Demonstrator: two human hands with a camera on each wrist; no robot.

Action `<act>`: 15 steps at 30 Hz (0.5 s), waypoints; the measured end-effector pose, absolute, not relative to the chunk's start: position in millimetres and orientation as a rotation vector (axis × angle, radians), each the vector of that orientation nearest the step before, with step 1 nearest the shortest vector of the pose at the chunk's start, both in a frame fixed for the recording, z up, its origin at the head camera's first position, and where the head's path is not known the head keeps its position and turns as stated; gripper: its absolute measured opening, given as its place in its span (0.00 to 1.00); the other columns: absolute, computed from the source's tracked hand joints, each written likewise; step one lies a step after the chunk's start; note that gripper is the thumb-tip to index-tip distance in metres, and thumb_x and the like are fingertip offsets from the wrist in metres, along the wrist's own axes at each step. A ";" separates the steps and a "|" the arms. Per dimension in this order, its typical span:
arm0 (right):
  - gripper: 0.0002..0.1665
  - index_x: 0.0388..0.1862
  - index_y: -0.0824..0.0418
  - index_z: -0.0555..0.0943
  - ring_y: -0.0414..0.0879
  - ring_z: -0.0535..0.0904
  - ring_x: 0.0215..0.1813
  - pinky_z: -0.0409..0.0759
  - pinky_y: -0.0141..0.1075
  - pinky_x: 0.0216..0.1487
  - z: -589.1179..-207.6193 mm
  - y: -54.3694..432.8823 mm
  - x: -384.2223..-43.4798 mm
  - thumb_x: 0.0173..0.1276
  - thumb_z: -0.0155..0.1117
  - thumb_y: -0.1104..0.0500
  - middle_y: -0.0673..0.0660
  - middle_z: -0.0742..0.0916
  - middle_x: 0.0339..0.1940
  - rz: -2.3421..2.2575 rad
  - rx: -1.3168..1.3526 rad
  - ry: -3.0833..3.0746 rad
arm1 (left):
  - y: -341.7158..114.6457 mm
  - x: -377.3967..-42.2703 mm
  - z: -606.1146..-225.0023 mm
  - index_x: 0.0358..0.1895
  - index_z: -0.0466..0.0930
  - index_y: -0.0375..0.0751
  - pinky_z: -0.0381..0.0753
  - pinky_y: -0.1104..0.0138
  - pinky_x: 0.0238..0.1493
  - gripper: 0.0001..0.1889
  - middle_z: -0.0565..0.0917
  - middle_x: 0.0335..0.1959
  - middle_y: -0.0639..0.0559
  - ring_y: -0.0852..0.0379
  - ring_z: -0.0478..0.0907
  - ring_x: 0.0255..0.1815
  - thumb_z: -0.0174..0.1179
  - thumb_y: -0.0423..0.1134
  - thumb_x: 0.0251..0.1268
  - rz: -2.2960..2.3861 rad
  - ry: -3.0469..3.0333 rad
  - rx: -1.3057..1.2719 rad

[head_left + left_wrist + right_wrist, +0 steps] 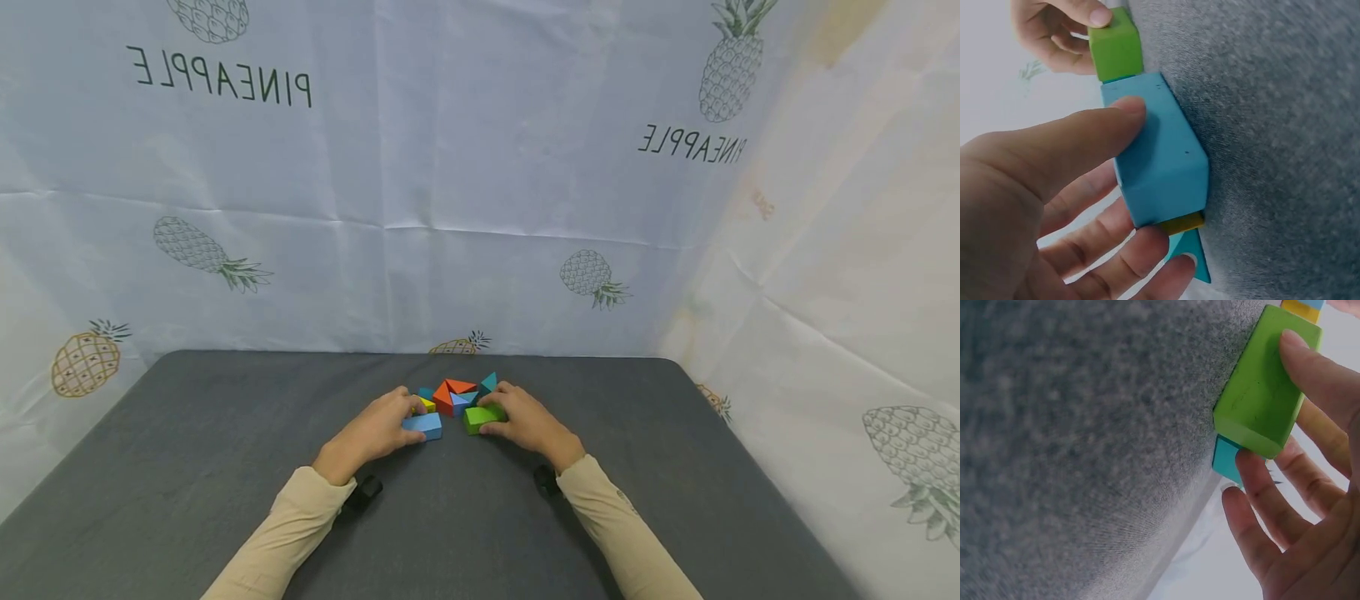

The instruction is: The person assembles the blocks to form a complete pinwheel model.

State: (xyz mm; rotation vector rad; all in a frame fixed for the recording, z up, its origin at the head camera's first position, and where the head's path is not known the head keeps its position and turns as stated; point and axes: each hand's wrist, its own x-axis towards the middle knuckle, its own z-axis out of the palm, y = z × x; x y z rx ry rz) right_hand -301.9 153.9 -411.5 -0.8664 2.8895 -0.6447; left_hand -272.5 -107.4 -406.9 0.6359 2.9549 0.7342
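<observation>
Near the far side of the grey table, my left hand (381,427) holds a blue block (424,426), thumb on its near face and fingers toward its end and back. In the left wrist view the blue block (1160,150) lies on the cloth, a yellow piece (1182,224) and a teal piece (1189,253) just past its end. Opposite, my right hand (531,423) holds a green block (477,419), its thumb (1304,353) on the near face. A teal block (1226,457) sits beyond the green block's end, by the fingertips.
Between and behind my hands stand red blocks (443,398), a light blue triangular block (462,402), a yellow block (428,405) and a teal triangular block (489,382). The dark table (465,533) ends at a white curtain (450,167) printed with pineapples.
</observation>
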 end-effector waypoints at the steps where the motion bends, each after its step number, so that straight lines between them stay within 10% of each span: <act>1: 0.24 0.58 0.59 0.82 0.49 0.76 0.53 0.78 0.47 0.58 -411.1 153.7 -301.6 0.65 0.71 0.51 0.57 0.80 0.54 -0.645 -0.858 2.884 | -107.3 -272.3 -406.5 0.50 0.84 0.38 0.78 0.57 0.47 0.17 0.78 0.42 0.48 0.54 0.76 0.42 0.72 0.39 0.58 0.734 2.952 0.640; 15: 0.24 0.56 0.59 0.81 0.47 0.77 0.50 0.79 0.48 0.57 -407.8 154.4 -292.8 0.66 0.70 0.49 0.54 0.84 0.53 -0.632 -0.796 2.856 | -103.6 -268.1 -400.2 0.49 0.84 0.39 0.79 0.53 0.54 0.14 0.81 0.47 0.49 0.51 0.78 0.49 0.70 0.37 0.60 0.745 2.911 0.768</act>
